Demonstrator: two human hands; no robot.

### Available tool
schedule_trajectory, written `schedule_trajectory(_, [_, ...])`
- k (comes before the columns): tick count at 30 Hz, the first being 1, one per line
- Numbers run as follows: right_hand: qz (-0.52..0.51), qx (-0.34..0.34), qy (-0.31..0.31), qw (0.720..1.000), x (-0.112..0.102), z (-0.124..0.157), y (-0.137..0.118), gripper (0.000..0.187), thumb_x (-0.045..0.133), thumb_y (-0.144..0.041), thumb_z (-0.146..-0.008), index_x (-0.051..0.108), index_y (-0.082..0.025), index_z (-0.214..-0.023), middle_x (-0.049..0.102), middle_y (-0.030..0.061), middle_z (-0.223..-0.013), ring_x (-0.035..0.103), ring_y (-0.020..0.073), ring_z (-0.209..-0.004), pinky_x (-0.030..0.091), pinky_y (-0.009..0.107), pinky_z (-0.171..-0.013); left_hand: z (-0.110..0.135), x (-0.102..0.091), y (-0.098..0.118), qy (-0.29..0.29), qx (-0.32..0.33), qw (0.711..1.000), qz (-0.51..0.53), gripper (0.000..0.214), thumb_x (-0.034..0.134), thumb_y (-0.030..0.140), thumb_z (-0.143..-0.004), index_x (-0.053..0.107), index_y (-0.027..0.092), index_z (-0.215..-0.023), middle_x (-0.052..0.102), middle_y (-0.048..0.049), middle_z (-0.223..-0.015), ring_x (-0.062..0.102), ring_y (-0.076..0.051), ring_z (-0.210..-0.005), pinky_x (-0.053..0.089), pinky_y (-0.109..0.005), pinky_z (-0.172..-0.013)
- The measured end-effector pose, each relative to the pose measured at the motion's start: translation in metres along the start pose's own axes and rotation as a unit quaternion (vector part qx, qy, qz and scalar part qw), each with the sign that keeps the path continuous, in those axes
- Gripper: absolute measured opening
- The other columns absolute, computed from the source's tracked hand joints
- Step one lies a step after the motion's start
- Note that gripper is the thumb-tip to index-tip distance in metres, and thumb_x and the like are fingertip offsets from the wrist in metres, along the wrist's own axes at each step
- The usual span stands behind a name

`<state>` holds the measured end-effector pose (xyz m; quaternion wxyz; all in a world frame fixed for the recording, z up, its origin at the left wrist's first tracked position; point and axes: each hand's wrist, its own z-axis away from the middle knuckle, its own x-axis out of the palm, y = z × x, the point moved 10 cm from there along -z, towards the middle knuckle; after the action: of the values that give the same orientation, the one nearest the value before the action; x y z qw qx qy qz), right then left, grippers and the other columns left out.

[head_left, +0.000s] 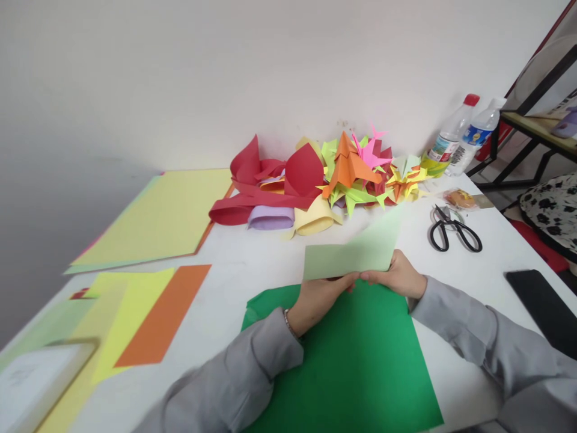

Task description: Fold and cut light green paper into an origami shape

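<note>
A pale green sheet of paper [345,258], with a slanted flap rising at its right, is held up between both my hands. My left hand [318,300] grips its lower edge, thumb stretched toward the middle. At the right end, my right hand [396,276] pinches the same sheet, its thumb meeting the left one near the centre. The fingers behind the paper are mostly hidden. Under my hands and left forearm lies a large dark green sheet [356,367] on the white table [234,258].
Folded paper pieces, including a red paper loop [304,171] and an orange paper plane [347,165], pile against the wall. Scissors [453,228], a black phone-like slab [543,307] and two bottles [473,135] stand right. A yellow sheet stack [157,216] and orange strip [169,316] lie left.
</note>
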<state>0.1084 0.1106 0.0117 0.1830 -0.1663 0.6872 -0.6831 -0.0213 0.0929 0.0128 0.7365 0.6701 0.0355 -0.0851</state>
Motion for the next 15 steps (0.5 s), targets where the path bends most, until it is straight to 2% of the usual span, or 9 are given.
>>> schedule_trajectory(3, [0.021, 0.011, 0.032, 0.999, -0.007, 0.0, 0.0, 0.027, 0.076, -0.039, -0.066, 0.065, -0.014, -0.061, 0.062, 0.0002, -0.052, 0.054, 0.0117, -0.048, 0.046, 0.024, -0.048, -0.003, -0.006, -0.004, 0.025, 0.006, 0.996, 0.081, 0.026, 0.077, 0.028, -0.063, 0.058, 0.017, -0.048, 0.06, 0.0002, -0.047, 0.056, -0.014, -0.048, 0.047, -0.027, -0.053])
schedule_trajectory(6, [0.03, 0.014, 0.038, 0.999, -0.009, 0.0, -0.001, 0.031, 0.076, -0.041, -0.065, 0.063, -0.015, -0.058, 0.061, 0.0, -0.05, 0.053, 0.0112, -0.046, 0.044, 0.024, -0.047, -0.007, -0.009, -0.008, 0.036, 0.014, 0.988, 0.151, 0.023, 0.081, 0.025, -0.058, 0.061, 0.015, -0.052, 0.059, 0.0003, -0.047, 0.053, -0.013, -0.045, 0.045, -0.026, -0.048])
schedule_trajectory(15, [0.017, 0.042, 0.072, 0.996, -0.021, 0.001, 0.005, 0.036, 0.078, -0.041, -0.061, 0.057, -0.015, -0.049, 0.057, 0.0009, -0.045, 0.05, 0.0113, -0.042, 0.041, 0.024, -0.044, -0.015, -0.027, -0.012, 0.07, -0.002, 0.974, 0.216, 0.022, 0.083, 0.021, -0.052, 0.066, 0.013, -0.062, 0.059, 0.0029, -0.045, 0.05, -0.009, -0.041, 0.041, -0.021, -0.042])
